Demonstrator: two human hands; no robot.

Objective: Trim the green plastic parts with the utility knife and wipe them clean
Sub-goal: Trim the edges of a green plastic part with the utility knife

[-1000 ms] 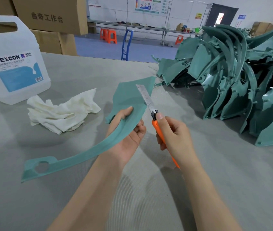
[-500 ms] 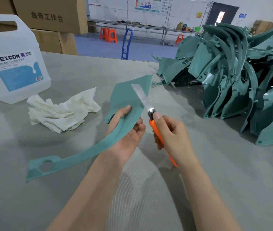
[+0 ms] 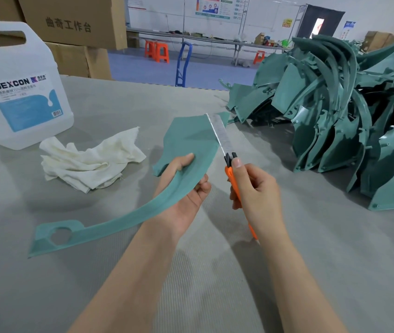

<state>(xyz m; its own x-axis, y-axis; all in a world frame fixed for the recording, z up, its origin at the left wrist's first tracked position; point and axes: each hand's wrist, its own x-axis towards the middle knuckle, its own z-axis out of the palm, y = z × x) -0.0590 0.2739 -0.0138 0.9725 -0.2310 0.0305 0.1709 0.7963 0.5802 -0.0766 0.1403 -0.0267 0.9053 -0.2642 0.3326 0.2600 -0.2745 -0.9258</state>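
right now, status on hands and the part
Left hand grips green part. Right hand grips utility knife, blade at part's right edge. Nothing blocks the cut.

Jug (image 3: 20, 92) behind rag (image 3: 90, 162), left; parts pile (image 3: 335, 111) right, on table (image 3: 335, 260).

Blue floor (image 3: 143, 68), orange stools (image 3: 157, 52)

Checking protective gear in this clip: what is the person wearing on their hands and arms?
No gloves: the left hand and the right hand are both bare, with no rings, watch or wristband in view. The left forearm and right forearm are uncovered to the picture's bottom edge; no sleeve shows.
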